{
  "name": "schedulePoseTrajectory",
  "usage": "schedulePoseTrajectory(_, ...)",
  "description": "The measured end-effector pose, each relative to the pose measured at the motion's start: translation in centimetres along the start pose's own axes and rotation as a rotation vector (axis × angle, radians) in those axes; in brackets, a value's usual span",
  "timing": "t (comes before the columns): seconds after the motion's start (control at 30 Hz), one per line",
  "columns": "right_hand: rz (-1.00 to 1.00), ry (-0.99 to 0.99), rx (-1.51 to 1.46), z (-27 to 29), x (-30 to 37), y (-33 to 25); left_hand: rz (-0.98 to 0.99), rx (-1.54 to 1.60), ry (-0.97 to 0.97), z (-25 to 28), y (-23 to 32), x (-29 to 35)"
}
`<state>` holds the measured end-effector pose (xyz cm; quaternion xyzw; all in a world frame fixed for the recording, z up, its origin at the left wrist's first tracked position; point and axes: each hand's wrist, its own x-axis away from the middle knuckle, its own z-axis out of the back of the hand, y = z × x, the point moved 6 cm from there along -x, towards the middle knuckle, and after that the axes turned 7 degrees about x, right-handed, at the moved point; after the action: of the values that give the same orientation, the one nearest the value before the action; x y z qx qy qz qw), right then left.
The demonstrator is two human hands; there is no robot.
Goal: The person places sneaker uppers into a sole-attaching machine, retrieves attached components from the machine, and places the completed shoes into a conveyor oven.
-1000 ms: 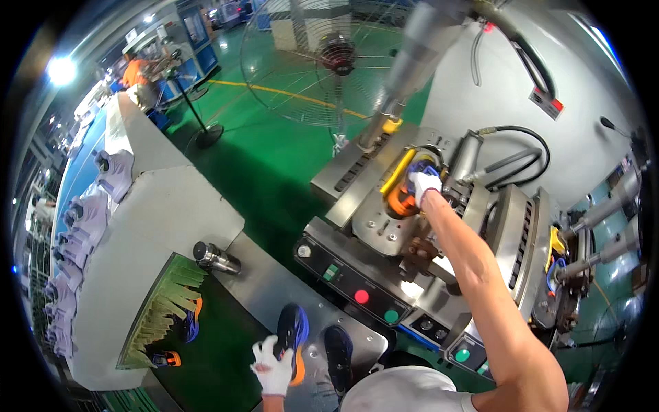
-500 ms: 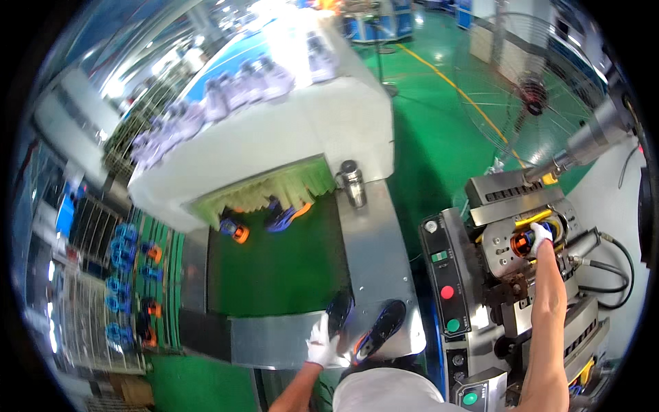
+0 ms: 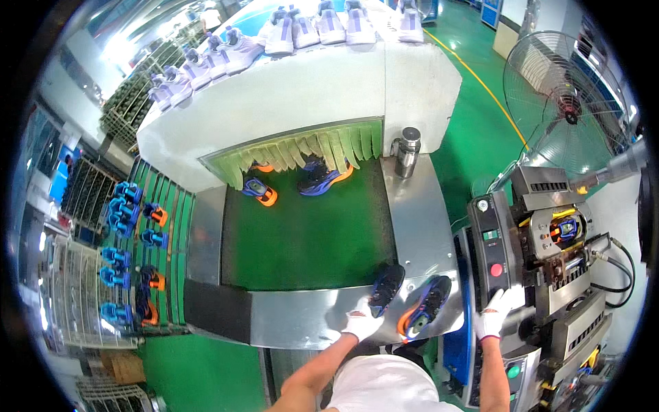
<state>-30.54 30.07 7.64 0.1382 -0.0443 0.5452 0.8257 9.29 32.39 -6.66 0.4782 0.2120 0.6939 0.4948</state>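
Observation:
My left hand [image 3: 364, 323], in a white glove, grips the heel end of a black sneaker [image 3: 388, 285] on the metal ledge of the conveyor. Beside it, to the right, a second dark sneaker with an orange and blue sole [image 3: 427, 303] rests on the same ledge, untouched. My right hand [image 3: 495, 314], also gloved, is empty over the near side of the machine's control panel, its fingers stretched out. Farther up in the machine sits a blue and orange shoe part [image 3: 567, 229], held in the metal fixture; its full shape is hidden.
Two sneakers [image 3: 321, 180] [image 3: 259, 191] lie on the green belt by a fringed curtain [image 3: 302, 147]. A steel flask [image 3: 408, 152] stands on the right ledge. White shoes [image 3: 278, 34] line the housing top. At left, a roller rack [image 3: 180, 254] bears blue shoe lasts; a fan [image 3: 568, 110] stands far right.
My right hand has let go of the shoe part in the machine and drawn back toward me. My left hand stays at the black sneaker. The whole view has swung.

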Motion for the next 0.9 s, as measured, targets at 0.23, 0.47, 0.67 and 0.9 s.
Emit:
schedulePoseTrajectory(0.23,-0.220,-0.108,-0.656,-10.3,6.5,-13.3,0.111,0.116,-0.154,6.5,-1.6,-1.8)
schedulePoseTrajectory(0.47,-0.355,0.276,-1.301,-9.5,7.5,-14.7,0.076,-0.013,-0.229,12.5,-0.7,-3.7)
schedulePoseTrajectory(0.67,-0.681,0.175,-1.662,-6.1,18.6,-9.8,-0.238,-0.086,-0.465,4.7,5.7,-2.8)
schedulePoseTrajectory(0.9,-1.189,0.643,-1.597,-3.7,42.4,-2.1,-0.423,-0.576,-1.071,-9.0,15.3,16.6)
